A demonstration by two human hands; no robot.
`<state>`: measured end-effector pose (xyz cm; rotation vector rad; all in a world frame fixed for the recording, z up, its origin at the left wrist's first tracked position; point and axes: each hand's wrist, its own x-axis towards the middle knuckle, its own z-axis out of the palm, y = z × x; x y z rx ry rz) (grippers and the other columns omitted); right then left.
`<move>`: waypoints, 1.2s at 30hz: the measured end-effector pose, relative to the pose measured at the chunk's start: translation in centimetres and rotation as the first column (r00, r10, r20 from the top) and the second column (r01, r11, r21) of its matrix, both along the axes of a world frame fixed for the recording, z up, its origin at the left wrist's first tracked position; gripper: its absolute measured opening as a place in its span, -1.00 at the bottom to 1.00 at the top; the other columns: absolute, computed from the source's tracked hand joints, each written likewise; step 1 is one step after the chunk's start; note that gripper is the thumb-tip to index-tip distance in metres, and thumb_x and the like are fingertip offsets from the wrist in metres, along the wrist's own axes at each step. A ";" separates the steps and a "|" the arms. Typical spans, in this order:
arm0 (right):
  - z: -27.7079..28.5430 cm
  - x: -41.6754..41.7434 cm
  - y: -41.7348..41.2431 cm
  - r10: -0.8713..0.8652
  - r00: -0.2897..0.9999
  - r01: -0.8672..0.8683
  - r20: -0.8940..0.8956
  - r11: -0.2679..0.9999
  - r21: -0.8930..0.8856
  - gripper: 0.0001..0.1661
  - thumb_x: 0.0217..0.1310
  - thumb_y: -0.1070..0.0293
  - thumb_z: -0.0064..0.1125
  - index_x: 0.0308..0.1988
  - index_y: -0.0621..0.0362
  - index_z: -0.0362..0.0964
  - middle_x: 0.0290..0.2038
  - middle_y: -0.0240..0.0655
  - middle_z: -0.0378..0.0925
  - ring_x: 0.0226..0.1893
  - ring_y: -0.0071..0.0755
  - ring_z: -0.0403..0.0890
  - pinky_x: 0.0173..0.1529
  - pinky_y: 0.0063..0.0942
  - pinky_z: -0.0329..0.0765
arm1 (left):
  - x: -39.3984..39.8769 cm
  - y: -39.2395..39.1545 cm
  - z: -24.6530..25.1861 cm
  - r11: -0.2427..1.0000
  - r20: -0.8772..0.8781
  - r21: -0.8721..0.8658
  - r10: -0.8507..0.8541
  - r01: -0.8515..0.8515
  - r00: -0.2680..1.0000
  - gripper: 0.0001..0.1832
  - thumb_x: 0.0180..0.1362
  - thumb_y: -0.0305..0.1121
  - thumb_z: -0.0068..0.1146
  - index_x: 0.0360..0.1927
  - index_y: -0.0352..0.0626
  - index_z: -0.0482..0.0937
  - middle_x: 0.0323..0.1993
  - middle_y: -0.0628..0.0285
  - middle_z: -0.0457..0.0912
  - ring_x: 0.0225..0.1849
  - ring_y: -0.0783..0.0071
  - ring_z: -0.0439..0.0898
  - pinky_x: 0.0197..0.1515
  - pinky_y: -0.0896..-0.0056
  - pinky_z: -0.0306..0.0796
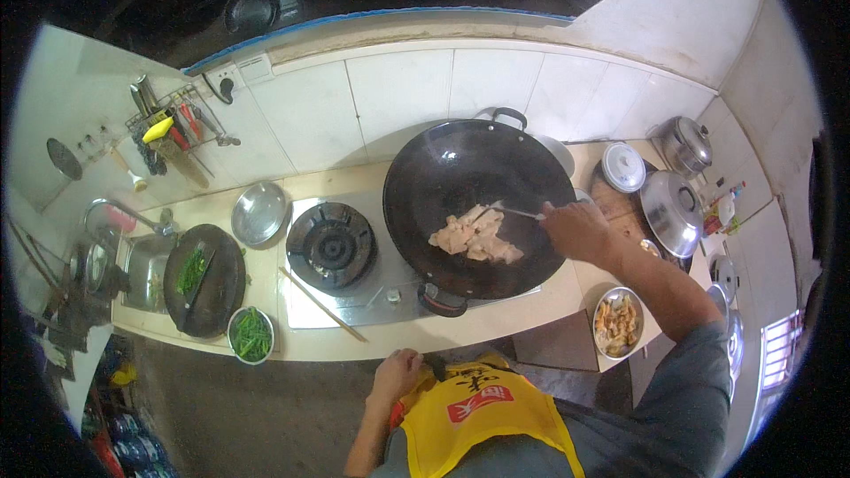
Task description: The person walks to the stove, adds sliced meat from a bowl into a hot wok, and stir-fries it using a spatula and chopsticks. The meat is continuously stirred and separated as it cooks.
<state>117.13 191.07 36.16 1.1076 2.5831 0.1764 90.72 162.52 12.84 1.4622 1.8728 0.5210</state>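
My right hand point(578, 229) grips the handle of a metal cooking utensil point(521, 212), held over the right side of a large black wok point(458, 159). The utensil's head is partly hidden in a heap of pale meat pieces point(475, 236) on the wok's bottom. These look whitish-pink, some overlapping. Down by the yellow apron point(478, 405), my left hand point(398, 372) is held in front of my body, below the counter's front edge. Its fingers look curled, and whether anything is in them cannot be made out.
Left of the wok are a bare burner point(332, 245) and chopsticks point(322, 302). A round board point(226, 279) carries a cleaver point(199, 275) with chopped greens, beside a bowl of green vegetables point(251, 335). At right stand a bowl of browned food point(617, 322), a domed lid point(671, 212) and a pot point(684, 146).
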 end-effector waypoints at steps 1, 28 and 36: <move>-0.4 -0.3 -0.4 0.059 0.998 -0.059 -0.005 0.998 -0.002 -0.60 0.20 0.32 0.02 -0.04 0.37 0.48 -0.39 -0.11 0.66 -0.37 -0.09 0.73 -0.33 -0.21 0.65 | 0.0 0.0 -0.1 1.000 0.000 -0.007 -0.006 0.006 1.000 -0.69 0.27 -0.17 0.00 -0.17 -0.21 0.61 -0.22 -0.09 0.63 -0.13 -0.09 0.59 -0.06 0.02 0.46; -2.8 -4.7 4.2 0.127 0.990 -0.130 -0.055 0.990 -0.059 -0.67 0.26 0.17 0.06 -0.32 0.20 0.60 -0.39 -0.05 0.64 -0.32 -0.08 0.70 -0.24 -0.17 0.61 | 0.8 0.3 -0.7 0.999 0.003 0.053 0.002 -0.002 1.000 -0.68 0.29 -0.15 -0.02 -0.17 -0.19 0.60 -0.24 -0.07 0.63 -0.12 -0.08 0.59 -0.06 0.02 0.46; -6.1 -5.9 0.6 0.367 0.920 -0.387 0.136 0.903 0.185 -0.58 0.16 0.25 0.16 -0.07 0.33 0.47 -0.41 -0.17 0.62 -0.40 -0.13 0.69 -0.35 -0.29 0.60 | 0.7 0.2 -1.3 0.995 0.022 0.095 -0.030 0.027 0.999 -0.66 0.30 -0.12 -0.03 -0.18 -0.19 0.61 -0.24 -0.07 0.63 -0.13 -0.08 0.59 -0.06 0.04 0.46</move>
